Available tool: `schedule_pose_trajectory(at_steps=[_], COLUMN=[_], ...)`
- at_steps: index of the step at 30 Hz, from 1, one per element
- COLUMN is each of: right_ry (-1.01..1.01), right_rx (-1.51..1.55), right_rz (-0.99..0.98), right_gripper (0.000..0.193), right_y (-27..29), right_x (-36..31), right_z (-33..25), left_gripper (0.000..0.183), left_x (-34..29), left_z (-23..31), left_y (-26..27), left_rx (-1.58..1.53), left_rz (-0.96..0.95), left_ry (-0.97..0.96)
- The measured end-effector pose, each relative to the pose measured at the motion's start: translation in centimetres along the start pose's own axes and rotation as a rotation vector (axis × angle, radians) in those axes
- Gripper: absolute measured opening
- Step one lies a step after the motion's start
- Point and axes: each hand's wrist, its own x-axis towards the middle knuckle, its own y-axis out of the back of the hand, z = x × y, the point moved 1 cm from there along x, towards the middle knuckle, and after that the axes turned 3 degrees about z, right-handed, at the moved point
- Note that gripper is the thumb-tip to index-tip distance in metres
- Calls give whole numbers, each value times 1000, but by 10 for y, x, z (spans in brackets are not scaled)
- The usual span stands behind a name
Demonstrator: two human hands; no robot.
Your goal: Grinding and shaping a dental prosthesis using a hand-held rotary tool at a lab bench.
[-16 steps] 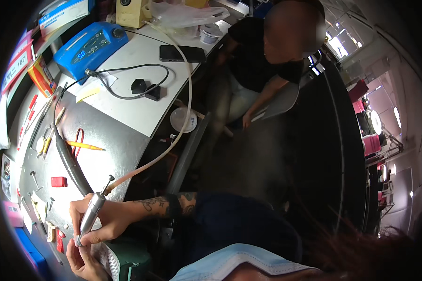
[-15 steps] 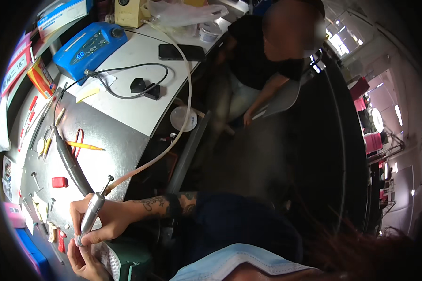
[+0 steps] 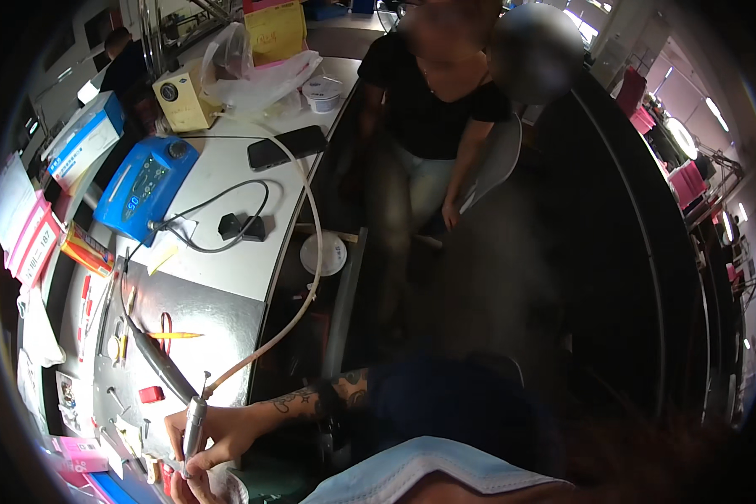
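My right hand (image 3: 225, 433) grips a slim silver handpiece (image 3: 194, 427), its tip pointing down. A small knobbed stem rises beside its upper end, where a pale hose (image 3: 317, 252) runs close by. My left hand (image 3: 196, 490) is just below, partly cut off by the lower edge. Its fingers are pinched together at the handpiece's tip, and whatever lies between them is too small to make out. Behind my right hand, a dark pen-shaped tool (image 3: 166, 368) with a cable lies on the bench.
A blue control box (image 3: 147, 189), a black phone (image 3: 287, 148) and a black plug (image 3: 242, 227) stand on the white sheet. A small red block (image 3: 150, 395) and an orange pencil-like tool (image 3: 176, 335) lie nearer. Beyond the bench edge sits another person (image 3: 433, 109).
The view has tilted up, so the bench and both hands appear lower in the picture. The right hand keeps its grip on the handpiece and the left stays at its tip.
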Motion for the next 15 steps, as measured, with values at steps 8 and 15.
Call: schedule_pose_trajectory(at_steps=[8,15], right_ry=[41,32], right_rx=[-52,-97], right_rz=[-19,-37], right_gripper=[26,20], right_y=[-4,-5], right_x=[5,2], right_z=[0,-1], left_gripper=[37,31], left_x=[27,5], left_z=[-14,-31], left_y=[13,20], left_rx=[-148,62], left_rz=[-625,5], left_ry=[-794,27])
